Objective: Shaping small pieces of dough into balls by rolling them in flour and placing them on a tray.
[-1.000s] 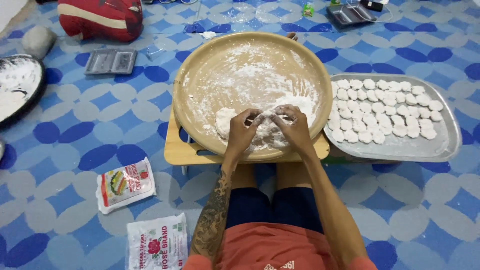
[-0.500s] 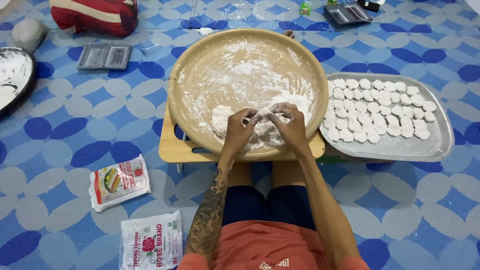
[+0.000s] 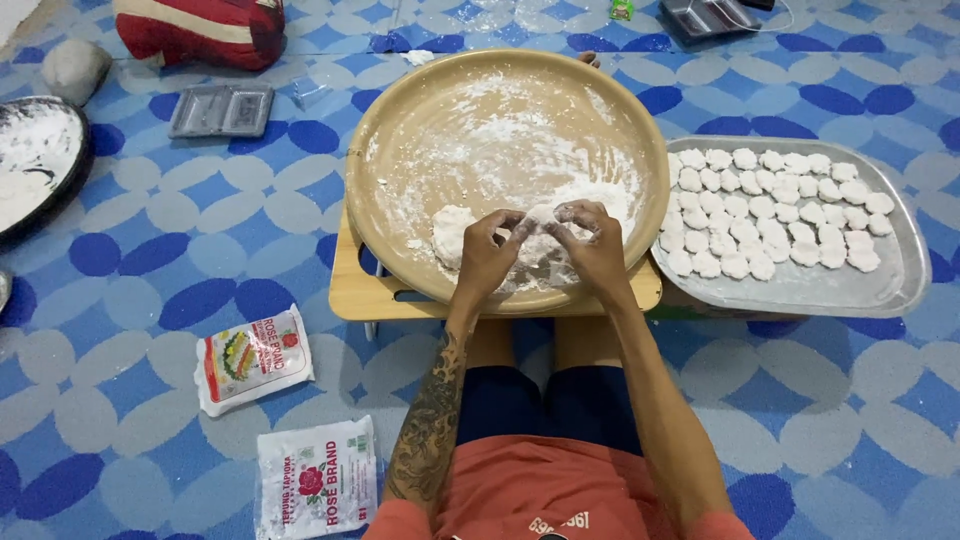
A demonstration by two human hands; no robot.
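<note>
A wide tan round tray (image 3: 400, 130) dusted with white flour rests on a low wooden stand (image 3: 350, 290) in front of me. A lump of white dough (image 3: 450, 232) lies at the tray's near side. My left hand (image 3: 485, 255) and my right hand (image 3: 592, 245) meet over it, fingers curled around a small piece of dough (image 3: 540, 216) pinched between both. To the right, a metal tray (image 3: 800, 292) carries several rows of small flattened white dough pieces (image 3: 775, 215).
Two flour packets (image 3: 252, 358) (image 3: 316, 478) lie on the blue patterned mat at my left. A dark round pan of flour (image 3: 40, 165) sits far left, a small grey tray (image 3: 222, 110) and a red bag (image 3: 205, 30) behind it. A phone-like device (image 3: 712, 15) lies at the top.
Both hands stay together over the dough with only small finger movements. The view has shifted slightly.
</note>
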